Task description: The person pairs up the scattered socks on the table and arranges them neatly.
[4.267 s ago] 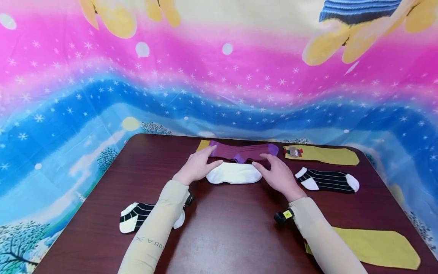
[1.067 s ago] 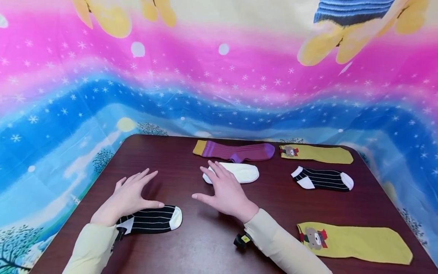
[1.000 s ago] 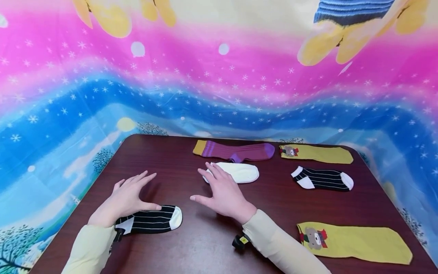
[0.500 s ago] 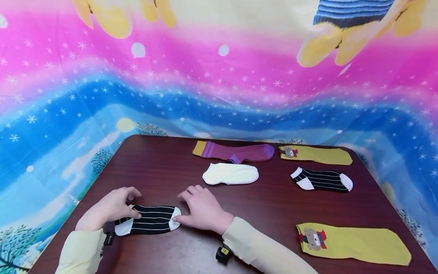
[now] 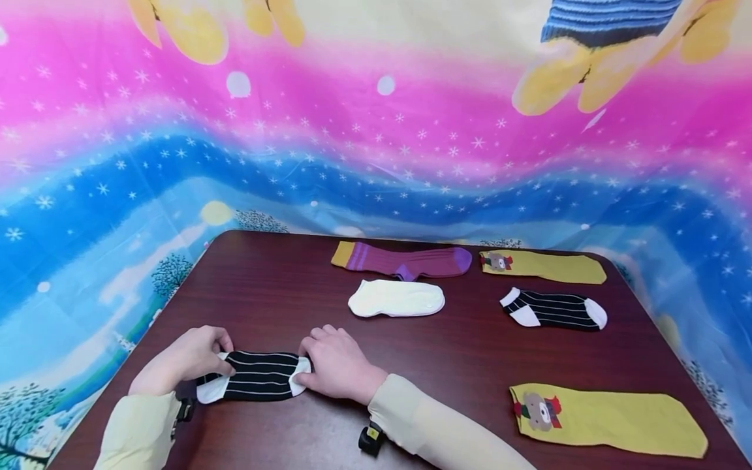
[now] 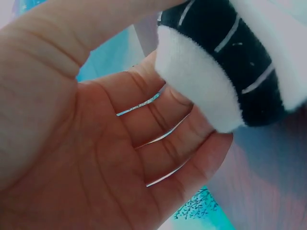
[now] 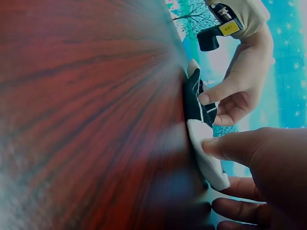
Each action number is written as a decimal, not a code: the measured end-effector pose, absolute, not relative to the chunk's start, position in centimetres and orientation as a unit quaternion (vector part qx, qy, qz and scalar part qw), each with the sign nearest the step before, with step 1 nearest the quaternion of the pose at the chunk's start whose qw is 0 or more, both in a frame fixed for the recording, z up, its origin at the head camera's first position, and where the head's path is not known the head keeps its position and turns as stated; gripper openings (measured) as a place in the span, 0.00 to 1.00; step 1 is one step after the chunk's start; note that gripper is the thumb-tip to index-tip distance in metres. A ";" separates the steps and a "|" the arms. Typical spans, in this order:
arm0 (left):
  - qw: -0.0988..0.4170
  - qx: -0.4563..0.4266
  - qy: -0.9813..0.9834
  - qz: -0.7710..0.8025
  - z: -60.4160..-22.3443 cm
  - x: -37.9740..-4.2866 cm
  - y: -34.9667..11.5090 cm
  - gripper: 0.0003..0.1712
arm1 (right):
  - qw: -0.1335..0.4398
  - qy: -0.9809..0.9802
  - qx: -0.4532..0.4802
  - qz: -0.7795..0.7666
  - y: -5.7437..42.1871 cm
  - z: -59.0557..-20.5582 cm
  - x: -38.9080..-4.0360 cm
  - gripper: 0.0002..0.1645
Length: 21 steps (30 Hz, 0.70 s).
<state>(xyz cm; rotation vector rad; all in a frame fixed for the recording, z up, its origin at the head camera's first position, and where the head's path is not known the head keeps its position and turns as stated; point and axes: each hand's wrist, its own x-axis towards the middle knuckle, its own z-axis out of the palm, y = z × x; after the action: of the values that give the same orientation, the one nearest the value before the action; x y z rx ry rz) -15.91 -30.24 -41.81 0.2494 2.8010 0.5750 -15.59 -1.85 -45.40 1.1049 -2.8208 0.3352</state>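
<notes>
A black ankle sock with thin white stripes and white heel and toe lies at the table's front left. My left hand pinches it near the cuff between thumb and fingers. In the left wrist view the sock's white cuff sits against the curled fingertips, and the thumb tip is out of frame. At the other end my right hand pinches the white toe, thumb on the near face and fingers behind. From the right wrist view, the sock is slightly raised in folds along the tabletop, held at both ends.
Behind lie a white sock and a purple sock with a yellow cuff. A matching striped sock and a mustard sock lie back right. Another mustard sock with a bear lies front right on the dark wooden table.
Both hands have left the white sock at the back and come down to the striped sock at front left. Their spread fingers have closed onto its two ends.
</notes>
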 end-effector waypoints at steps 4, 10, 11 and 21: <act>0.124 0.095 0.968 0.194 -42.0 -15.9 -30.2 0.20 | 0.040 -0.925 0.359 0.113 -2.0 -45.6 -15.6 0.18; 0.109 0.111 0.967 0.201 -42.2 -15.9 -30.1 0.22 | 0.038 -0.920 0.367 0.133 -2.1 -45.7 -15.6 0.10; 0.106 0.114 0.966 0.204 -42.3 -15.9 -30.1 0.22 | 0.038 -0.919 0.368 0.136 -2.1 -45.7 -15.6 0.09; 0.092 0.138 0.962 0.219 -42.4 -16.5 -29.1 0.14 | 0.055 -0.910 0.366 0.186 -1.2 -45.4 -16.1 0.03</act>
<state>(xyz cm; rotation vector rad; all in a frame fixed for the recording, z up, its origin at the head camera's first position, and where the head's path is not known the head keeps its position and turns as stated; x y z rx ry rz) -16.53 -29.08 -42.40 0.4094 2.8551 0.6491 -16.06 -1.22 -45.44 1.1119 -2.7622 0.5653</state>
